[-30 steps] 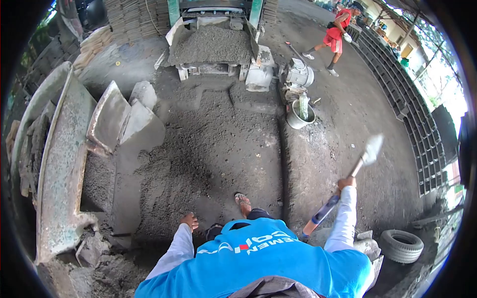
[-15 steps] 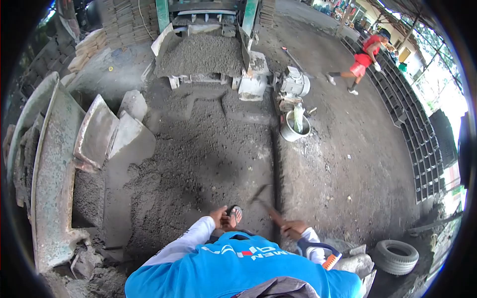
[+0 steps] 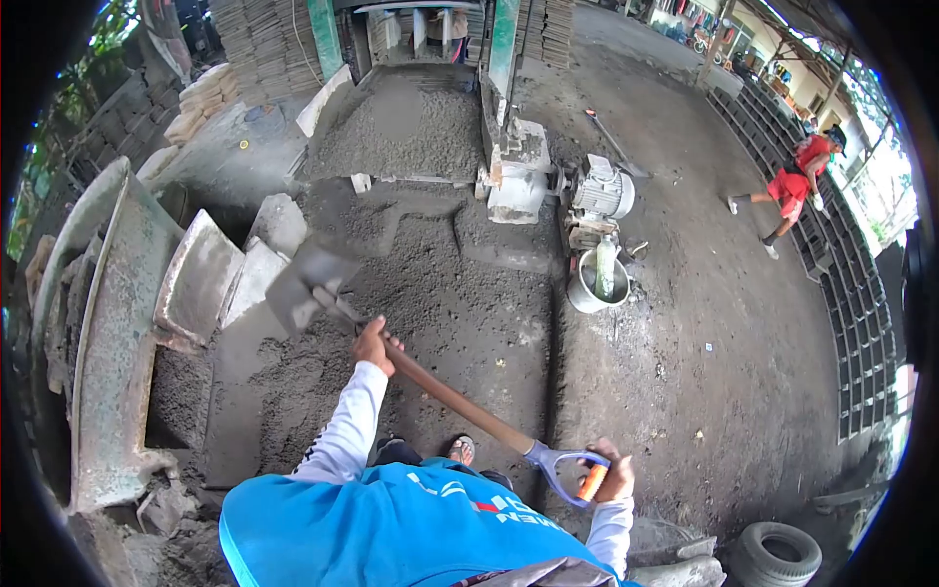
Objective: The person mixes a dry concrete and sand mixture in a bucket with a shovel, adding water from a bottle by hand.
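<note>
A shovel (image 3: 460,403) with a brown shaft crosses in front of my body, its blade toward the upper left. My left hand (image 3: 373,347) is wrapped round the shaft close to the blade. At the other end, my right hand (image 3: 612,476) grips the blue D-shaped handle with its orange grip. The shovel blade (image 3: 305,282) is blurred and overlaps the dark, gritty mix (image 3: 411,323) spread on the floor. One sandalled foot (image 3: 462,450) shows below the shaft.
Ahead stands a machine with green posts (image 3: 504,59) and a hopper heaped with grey mix (image 3: 401,122). A motor (image 3: 603,188) and a bucket (image 3: 585,291) are right of it. Curved metal sheets (image 3: 122,333) line the left. A person in red (image 3: 800,176) walks beside stacked blocks (image 3: 851,323). A tyre (image 3: 776,555) lies lower right.
The shovel has swung out to the left. My left hand has moved forward onto its shaft, and my right hand has gone from the shaft to the handle. The person in red is further right.
</note>
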The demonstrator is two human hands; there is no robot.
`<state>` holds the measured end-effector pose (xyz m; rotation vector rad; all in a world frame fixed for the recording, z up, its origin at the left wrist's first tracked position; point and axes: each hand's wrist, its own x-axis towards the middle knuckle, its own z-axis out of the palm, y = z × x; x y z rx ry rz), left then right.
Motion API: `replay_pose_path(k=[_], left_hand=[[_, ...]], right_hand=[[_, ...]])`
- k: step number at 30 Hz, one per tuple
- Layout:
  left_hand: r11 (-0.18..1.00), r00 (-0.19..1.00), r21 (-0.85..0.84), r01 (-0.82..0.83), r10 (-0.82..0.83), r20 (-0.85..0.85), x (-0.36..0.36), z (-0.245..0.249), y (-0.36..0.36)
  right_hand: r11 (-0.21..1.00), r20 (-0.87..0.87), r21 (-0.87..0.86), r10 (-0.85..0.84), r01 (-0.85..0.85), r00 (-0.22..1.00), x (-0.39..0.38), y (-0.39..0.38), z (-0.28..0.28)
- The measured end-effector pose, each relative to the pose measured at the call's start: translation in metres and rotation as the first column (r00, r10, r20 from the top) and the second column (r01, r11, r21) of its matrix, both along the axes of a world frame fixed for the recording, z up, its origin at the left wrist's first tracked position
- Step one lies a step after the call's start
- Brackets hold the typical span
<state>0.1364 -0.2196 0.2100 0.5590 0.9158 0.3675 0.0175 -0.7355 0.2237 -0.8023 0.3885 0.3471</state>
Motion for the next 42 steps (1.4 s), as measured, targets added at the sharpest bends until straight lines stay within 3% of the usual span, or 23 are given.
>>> replay_pose_path(k=[2,3,4,5,8,10,11,12,15,16,18,20,24,25,27,29,31,32,34,36,38,40,42], left_hand=[[0.996,0.997,0.052,0.069,-0.07,0.03,0.036,0.035,-0.009],[0.99,0.991,0.091,0.112,-0.117,0.057,0.053,0.051,-0.016],[0.98,0.984,0.129,0.15,-0.161,0.081,0.067,0.067,-0.025],[0.966,0.973,0.18,0.186,-0.206,0.104,0.077,0.087,-0.036],[0.942,0.885,0.03,0.335,-0.326,0.331,0.113,0.097,-0.051],[0.86,0.816,0.0,0.511,-0.485,0.314,0.138,0.09,-0.058],[0.86,0.829,0.092,0.502,-0.509,0.232,0.153,0.088,-0.062],[0.849,0.827,0.044,0.526,-0.523,0.207,0.169,0.08,-0.054],[0.808,0.807,-0.074,0.584,-0.568,0.164,0.221,0.053,-0.02],[0.802,0.806,-0.106,0.588,-0.57,0.159,0.233,0.051,-0.012],[0.797,0.803,-0.112,0.593,-0.577,0.148,0.261,0.045,0.011],[0.793,0.8,-0.11,0.599,-0.585,0.136,0.291,0.048,0.035],[0.771,0.783,-0.136,0.622,-0.61,0.124,0.357,0.048,0.087],[0.754,0.767,-0.141,0.641,-0.629,0.126,0.38,0.04,0.103],[0.734,0.739,-0.091,0.673,-0.662,0.123,0.424,0.031,0.137],[0.752,0.746,0.025,0.659,-0.657,0.113,0.465,0.043,0.168],[0.688,0.669,0.119,0.716,-0.725,0.161,0.513,0.033,0.202],[0.676,0.661,0.036,0.736,-0.73,0.176,0.537,0.03,0.216],[0.69,0.665,0.104,0.716,-0.72,0.2,0.569,0.029,0.228],[0.741,0.723,0.056,0.669,-0.667,0.18,0.549,0.058,0.207],[0.736,0.715,-0.043,0.676,-0.64,0.283,0.5,0.084,0.172],[0.671,0.684,-0.18,0.719,-0.638,0.353,0.453,0.077,0.134],[0.608,0.644,-0.227,0.761,-0.663,0.382,0.402,0.067,0.095]], right_hand=[[0.944,-0.006,-0.315,0.105,-0.102,0.994,-0.003,0.011,-0.011],[0.945,-0.033,-0.326,-0.054,0.041,0.998,-0.009,0.026,-0.012],[0.929,-0.07,-0.364,-0.103,0.071,0.992,-0.015,0.035,-0.016],[0.946,-0.11,-0.324,-0.063,0.024,0.992,-0.024,0.031,-0.035],[0.983,-0.274,-0.181,-0.083,0.033,0.958,-0.026,0.052,-0.033],[0.984,-0.256,-0.137,-0.148,0.116,0.955,-0.01,0.085,-0.004],[0.98,-0.243,-0.117,-0.186,0.162,0.952,0.004,0.103,0.013],[0.972,-0.236,-0.068,-0.235,0.225,0.943,0.016,0.116,0.025],[0.913,-0.159,-0.195,-0.391,0.359,0.907,0.05,0.158,0.061],[0.92,-0.104,-0.23,-0.346,0.316,0.933,0.054,0.161,0.05],[0.808,-0.215,-0.507,-0.455,0.3,0.864,0.063,0.181,0.03],[0.893,-0.263,-0.341,-0.389,0.292,0.883,0.09,0.218,0.053],[0.762,-0.298,-0.548,-0.563,0.345,0.77,0.151,0.302,0.066],[0.85,-0.137,-0.209,-0.514,0.483,0.846,0.159,0.317,0.042],[0.85,-0.123,-0.267,-0.498,0.454,0.859,0.194,0.365,0.043],[0.838,-0.15,-0.12,-0.545,0.532,0.825,0.231,0.41,0.048],[0.889,-0.151,-0.031,-0.457,0.458,0.877,0.265,0.442,0.057],[0.895,-0.134,-0.017,-0.444,0.446,0.886,0.283,0.458,0.072],[0.898,0.061,-0.281,-0.335,0.338,0.94,0.305,0.471,0.088],[0.872,0.023,-0.332,-0.375,0.36,0.927,0.302,0.451,0.097],[0.775,0.096,-0.422,-0.478,0.47,0.873,0.273,0.399,0.08],[0.708,0.058,-0.49,-0.555,0.508,0.83,0.23,0.34,0.026],[0.672,-0.128,-0.591,-0.625,0.447,0.77,0.186,0.303,-0.02]])
